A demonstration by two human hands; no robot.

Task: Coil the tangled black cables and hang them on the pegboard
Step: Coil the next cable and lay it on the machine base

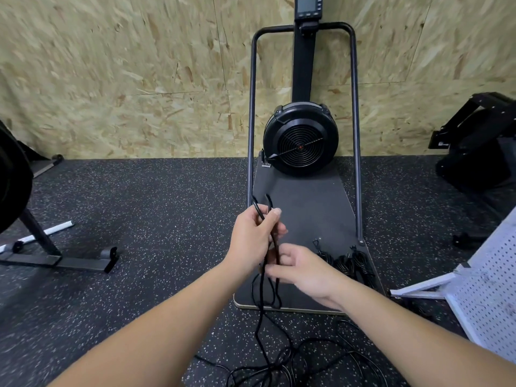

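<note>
Two bare forearms reach into view from the bottom edge, no sleeves, watch or bracelet showing. The left hand point(252, 236) and right hand point(304, 270) are ungloved, with no rings seen on the fingers point(275, 213); nails are short and unpainted.

A black fan-wheel exercise machine point(301, 139) stood at the centre of the frame against a chipboard wall point(125, 79), its upright post carrying a small monitor point(308, 5) at the top edge. A dark tubular frame point(354, 129) arched over it, both legs set on a dark base board point(307, 208). Speckled black rubber floor point(139, 205) filled the lower half. At the left edge stood part of another machine point(42, 241) with a white bar. A black apparatus point(480, 143) sat at the right edge.
</note>
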